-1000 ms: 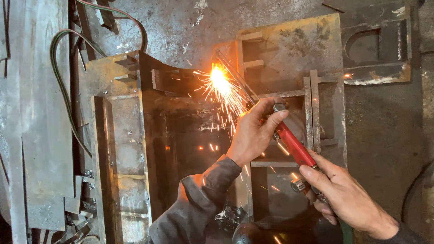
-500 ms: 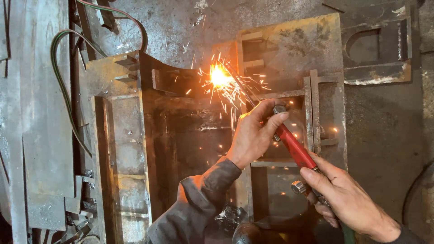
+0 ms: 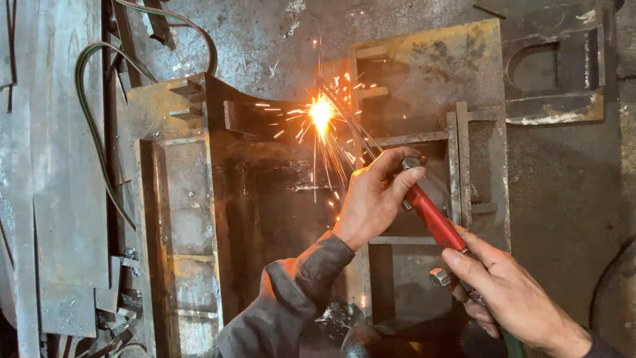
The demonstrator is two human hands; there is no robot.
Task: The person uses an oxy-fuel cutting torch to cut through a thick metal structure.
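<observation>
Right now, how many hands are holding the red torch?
2: left hand grips the red torch near its front; right hand holds its rear end, lower right.

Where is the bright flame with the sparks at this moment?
In the head view, the flame burns just left of centre near the top, at the torch tip, above the left hand and against the rusty steel frame.

Red torch handle [image 3: 434,217] below orange-white sparks [image 3: 321,114]; rusty brown-grey steel frame [image 3: 185,199] around them; green hose [image 3: 93,132] left of it
</observation>
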